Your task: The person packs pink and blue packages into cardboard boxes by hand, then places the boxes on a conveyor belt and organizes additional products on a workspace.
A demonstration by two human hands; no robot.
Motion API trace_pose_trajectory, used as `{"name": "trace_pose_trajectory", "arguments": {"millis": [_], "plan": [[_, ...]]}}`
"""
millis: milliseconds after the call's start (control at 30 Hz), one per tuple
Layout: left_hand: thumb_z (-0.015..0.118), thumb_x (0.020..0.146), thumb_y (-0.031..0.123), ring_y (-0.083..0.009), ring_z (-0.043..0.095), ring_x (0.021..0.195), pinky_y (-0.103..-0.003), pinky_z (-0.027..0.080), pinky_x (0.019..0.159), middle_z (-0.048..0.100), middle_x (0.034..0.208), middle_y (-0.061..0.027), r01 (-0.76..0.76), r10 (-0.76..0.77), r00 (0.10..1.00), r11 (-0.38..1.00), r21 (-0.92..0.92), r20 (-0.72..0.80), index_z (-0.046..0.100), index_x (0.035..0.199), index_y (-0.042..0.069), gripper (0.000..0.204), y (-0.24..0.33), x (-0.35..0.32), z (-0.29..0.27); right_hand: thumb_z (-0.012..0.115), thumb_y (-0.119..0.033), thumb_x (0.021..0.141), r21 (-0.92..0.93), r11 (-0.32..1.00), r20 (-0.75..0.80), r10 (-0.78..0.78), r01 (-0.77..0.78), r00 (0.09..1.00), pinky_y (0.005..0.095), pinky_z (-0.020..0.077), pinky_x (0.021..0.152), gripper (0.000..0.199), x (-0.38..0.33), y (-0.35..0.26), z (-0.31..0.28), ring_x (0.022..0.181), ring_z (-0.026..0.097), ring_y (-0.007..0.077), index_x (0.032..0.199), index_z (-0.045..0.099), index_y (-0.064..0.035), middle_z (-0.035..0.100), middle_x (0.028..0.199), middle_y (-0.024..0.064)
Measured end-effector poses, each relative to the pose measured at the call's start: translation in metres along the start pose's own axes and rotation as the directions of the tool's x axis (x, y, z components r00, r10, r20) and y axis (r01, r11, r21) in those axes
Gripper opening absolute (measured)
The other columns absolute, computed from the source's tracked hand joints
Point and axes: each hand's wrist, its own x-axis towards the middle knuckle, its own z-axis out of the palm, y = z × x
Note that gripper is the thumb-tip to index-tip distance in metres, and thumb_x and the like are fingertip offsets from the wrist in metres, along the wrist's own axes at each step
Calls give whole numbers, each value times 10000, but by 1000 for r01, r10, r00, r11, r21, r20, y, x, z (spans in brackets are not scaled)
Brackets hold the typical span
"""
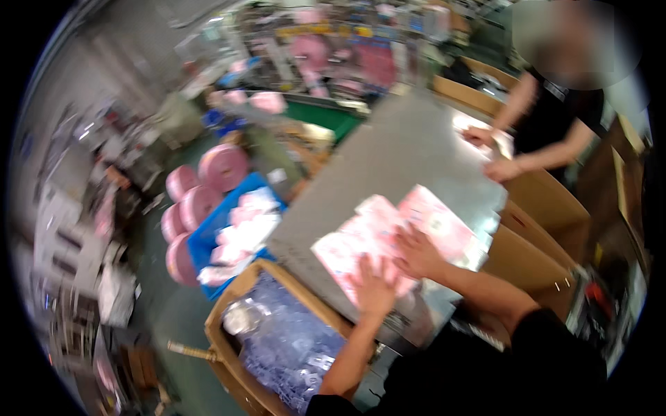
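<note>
Pink-and-white printed plastic packages [357, 239], flat and soft-looking, lie on a grey metal table [388, 152]. Across the lower edge of the left-hand one rests my left hand [376, 286], fingers spread. My right hand [417, 254] lies flat where that one meets a second pink package [438, 220] to its right, its fingers apart. Neither hand is closed around anything. Motion blur hides the fine print, and I cannot tell whether the packages overlap or how many layers there are.
Left of the table stands a cardboard box [220, 322] of clear bluish plastic bags [295, 340]. Beyond it are a blue crate [201, 239] with pink-white packages and several pink rolls [223, 167]. A co-worker [565, 118] works at the far right, near open cardboard boxes [548, 201].
</note>
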Motion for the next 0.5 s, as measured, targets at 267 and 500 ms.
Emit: {"name": "trace_pose_trajectory", "arguments": {"millis": [267,500], "plan": [[425,968,533,-367,149,1479,-653,86,1134,216,1574,-231,-5,6,998,1000,-6,56,406,1476,132,647,17,5,1,664,-338,871,406,813,-106,496,-418,862,455,384,1079,618,3,93,-33,1303,432,407,1362,473,-16,404,1437,253],[431,968,529,-385,147,1475,-663,86,1126,209,1571,-251,-9,9,998,1000,3,66,422,1463,116,645,2,-2,-7,714,-551,761,101,619,605,583,-779,542,430,494,930,778,-40,122,-40,1075,610,389,1258,543,22,637,1175,229]]}}
